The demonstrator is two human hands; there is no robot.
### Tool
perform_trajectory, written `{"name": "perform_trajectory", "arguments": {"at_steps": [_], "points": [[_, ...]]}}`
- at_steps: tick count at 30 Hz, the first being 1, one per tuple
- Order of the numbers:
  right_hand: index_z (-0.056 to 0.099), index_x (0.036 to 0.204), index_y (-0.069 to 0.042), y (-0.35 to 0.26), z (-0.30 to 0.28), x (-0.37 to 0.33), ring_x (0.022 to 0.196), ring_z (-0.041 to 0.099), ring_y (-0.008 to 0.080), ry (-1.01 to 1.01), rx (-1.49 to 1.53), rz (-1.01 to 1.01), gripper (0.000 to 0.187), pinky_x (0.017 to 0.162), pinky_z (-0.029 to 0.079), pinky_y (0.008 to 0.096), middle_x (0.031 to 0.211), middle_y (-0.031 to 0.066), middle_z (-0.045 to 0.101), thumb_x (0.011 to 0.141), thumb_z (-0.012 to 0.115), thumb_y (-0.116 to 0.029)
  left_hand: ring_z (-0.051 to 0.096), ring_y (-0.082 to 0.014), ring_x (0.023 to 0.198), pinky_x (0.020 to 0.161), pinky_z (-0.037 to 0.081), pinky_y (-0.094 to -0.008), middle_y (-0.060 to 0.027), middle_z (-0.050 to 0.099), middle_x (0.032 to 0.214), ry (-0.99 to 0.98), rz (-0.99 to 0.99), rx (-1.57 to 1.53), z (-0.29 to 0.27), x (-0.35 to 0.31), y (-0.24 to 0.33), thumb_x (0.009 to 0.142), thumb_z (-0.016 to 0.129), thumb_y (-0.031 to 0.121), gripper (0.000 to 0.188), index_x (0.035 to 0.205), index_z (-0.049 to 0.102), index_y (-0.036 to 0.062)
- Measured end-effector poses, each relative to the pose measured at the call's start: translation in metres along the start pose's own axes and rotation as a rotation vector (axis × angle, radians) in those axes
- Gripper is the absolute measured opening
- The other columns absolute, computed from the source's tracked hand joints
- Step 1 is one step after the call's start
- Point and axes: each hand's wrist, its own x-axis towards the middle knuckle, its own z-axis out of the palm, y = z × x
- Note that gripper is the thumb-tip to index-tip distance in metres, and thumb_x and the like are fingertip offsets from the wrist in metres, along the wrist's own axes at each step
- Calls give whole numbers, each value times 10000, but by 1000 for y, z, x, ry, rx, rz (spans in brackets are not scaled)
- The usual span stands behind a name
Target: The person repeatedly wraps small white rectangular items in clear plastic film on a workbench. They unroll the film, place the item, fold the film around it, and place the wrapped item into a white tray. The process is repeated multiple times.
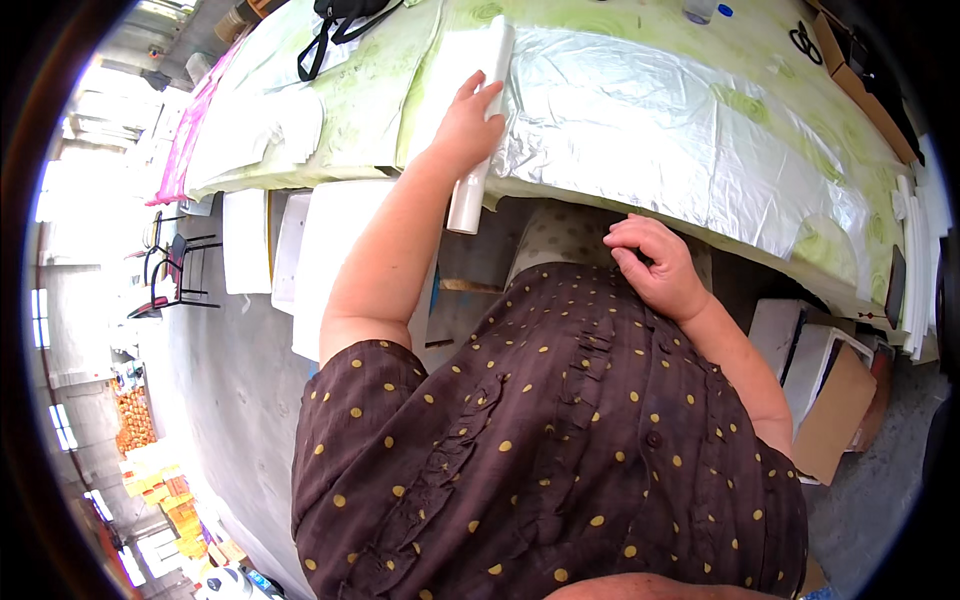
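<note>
A roll of pale plastic film (468,205) lies across the table, its near end sticking out past the front edge. My left hand (468,130) rests against the roll's left side and top, its fingers stretched out and spread. To the right of the roll, a thin, shiny, wrinkled sheet of film (620,110) is spread over the green patterned tablecloth (850,110). My right hand (658,265) is in front of my body, just below the table edge. Its fingers are curled in, and whatever may be inside them is hidden.
A black bag (345,10) with a strap lies at the table's back left. Black scissors (805,43) and a cardboard box (865,85) are at the far right. White rolls (912,265) stand at the right edge. Boxes (815,370) sit below; a chair (175,265) stands left.
</note>
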Motion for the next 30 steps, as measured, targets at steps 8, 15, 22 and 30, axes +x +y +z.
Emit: {"name": "perform_trajectory", "arguments": {"at_steps": [8, 15, 22, 30], "points": [[707, 1003, -41, 10, -2, -20, 889, 666, 262, 43, 26, 83, 147, 814, 534, 346, 943, 106, 695, 858, 707, -14, 362, -308, 1453, 1214, 275, -413, -108, 461, 1545, 366, 7, 271, -55, 1, -59, 905, 598, 244, 506, 1403, 597, 158], [714, 998, -53, 12, -6, -24, 875, 670, 258, 34, 36, 122, 130, 799, 543, 343, 933, 98, 699, 869, 704, -35, 407, -371, 1431, 1178, 349, -424, -223, 450, 1530, 29, -359, 365, -55, 9, -72, 848, 701, 303, 893, 1592, 254, 93], [715, 1032, -32, 5, -9, -23, 929, 683, 234, 76, 100, 214, 143, 839, 539, 321, 987, 106, 711, 893, 690, -50, 576, -344, 1264, 1048, 475, -423, -201, 540, 1455, 176, -393, -500, -62, 6, -64, 916, 626, 157, 812, 1613, 210, 146], [171, 1615, -141, -30, 5, 28, 1127, 603, 203, -101, 620, 554, 896, 937, 527, 334, 1377, 202, 527, 912, 727, -114, 605, -244, 985, 817, 566, -391, -148, 534, 1412, -167, -109, -1653, 18, -16, 76, 926, 489, 148, 656, 1551, 290, 161]]}}
